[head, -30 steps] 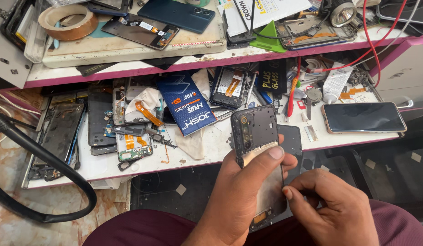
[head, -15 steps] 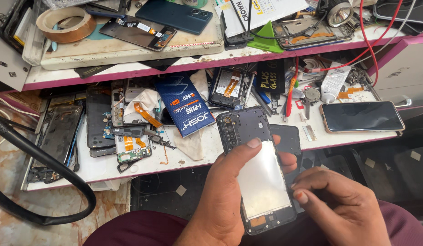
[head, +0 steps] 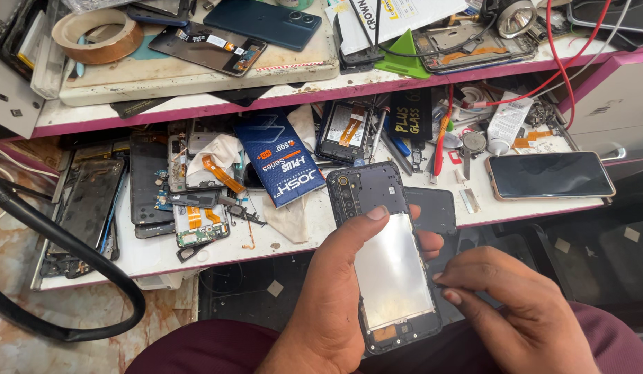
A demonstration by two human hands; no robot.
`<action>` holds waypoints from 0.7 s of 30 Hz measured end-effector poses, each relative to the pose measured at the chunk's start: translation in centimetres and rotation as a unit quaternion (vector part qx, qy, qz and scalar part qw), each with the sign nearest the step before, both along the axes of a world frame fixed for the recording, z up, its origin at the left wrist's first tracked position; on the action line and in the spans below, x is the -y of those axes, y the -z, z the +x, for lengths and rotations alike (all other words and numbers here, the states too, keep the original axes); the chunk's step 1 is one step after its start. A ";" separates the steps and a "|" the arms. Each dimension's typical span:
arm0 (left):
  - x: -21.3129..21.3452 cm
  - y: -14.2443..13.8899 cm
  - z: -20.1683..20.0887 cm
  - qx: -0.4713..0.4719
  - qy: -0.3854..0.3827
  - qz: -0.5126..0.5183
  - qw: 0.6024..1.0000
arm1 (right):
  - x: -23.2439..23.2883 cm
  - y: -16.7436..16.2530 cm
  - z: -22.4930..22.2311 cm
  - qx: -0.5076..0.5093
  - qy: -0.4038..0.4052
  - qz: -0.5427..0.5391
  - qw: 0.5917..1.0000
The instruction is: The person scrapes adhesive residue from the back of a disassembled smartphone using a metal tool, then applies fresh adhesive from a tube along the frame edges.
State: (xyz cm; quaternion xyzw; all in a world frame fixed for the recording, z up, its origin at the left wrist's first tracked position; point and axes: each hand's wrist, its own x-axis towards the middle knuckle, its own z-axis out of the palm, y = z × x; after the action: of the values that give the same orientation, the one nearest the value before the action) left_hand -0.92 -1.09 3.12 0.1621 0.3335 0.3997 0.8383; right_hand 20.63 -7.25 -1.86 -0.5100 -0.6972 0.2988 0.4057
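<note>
So the opened phone frame (head: 387,256) sits dead centre, back already off and shiny plate exposed, gripped by the left hand (head: 335,298) with thumb across it, while the right hand (head: 522,312) at 4 o'clock pinches its edge, insides untouched.

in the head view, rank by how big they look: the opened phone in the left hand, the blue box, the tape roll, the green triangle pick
1. opened phone, though it sits nearest the camera, so its lead is unsure
2. blue box
3. tape roll
4. green triangle pick

The left hand holds the phone.
</note>
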 end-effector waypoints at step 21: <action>0.4 0.8 1.3 0.000 -0.045 0.026 0.999 | 0.4 1.9 -1.7 -0.033 0.138 -0.127 0.982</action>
State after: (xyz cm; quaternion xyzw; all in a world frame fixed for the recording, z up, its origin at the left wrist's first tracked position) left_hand 0.41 -1.48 2.30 0.1686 0.3296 0.4459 0.8149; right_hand 18.95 -7.64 -3.78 -0.6382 -0.5630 0.3428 0.3979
